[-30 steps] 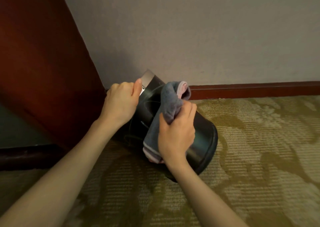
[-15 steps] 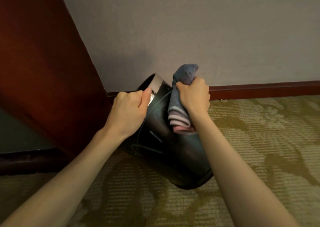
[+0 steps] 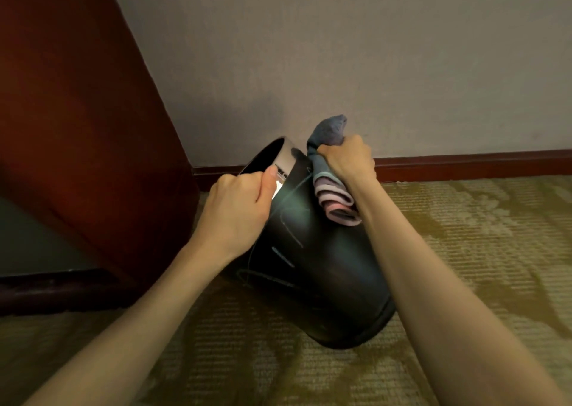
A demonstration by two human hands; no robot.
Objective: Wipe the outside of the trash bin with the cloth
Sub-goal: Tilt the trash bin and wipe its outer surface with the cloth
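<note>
A dark, glossy trash bin (image 3: 318,269) with a silver rim lies tilted on the carpet, its mouth turned up and to the left, toward the wall. My left hand (image 3: 238,210) grips the rim at the bin's upper left, thumb along the silver band. My right hand (image 3: 346,161) is closed around a bunched grey cloth with pink edges (image 3: 334,195). It presses the cloth against the upper right of the bin's outer side, near the rim. A tuft of the cloth sticks up above my fist.
A dark red wooden panel (image 3: 77,121) stands close on the left of the bin. A grey wall (image 3: 371,59) with a red-brown baseboard (image 3: 464,164) runs behind it. Patterned olive carpet (image 3: 479,251) spreads to the right and toward me.
My right hand has carried the cloth from the bin's lower middle up to its upper right side by the rim. The bin has tipped further, its base swinging toward me. My left hand kept its hold.
</note>
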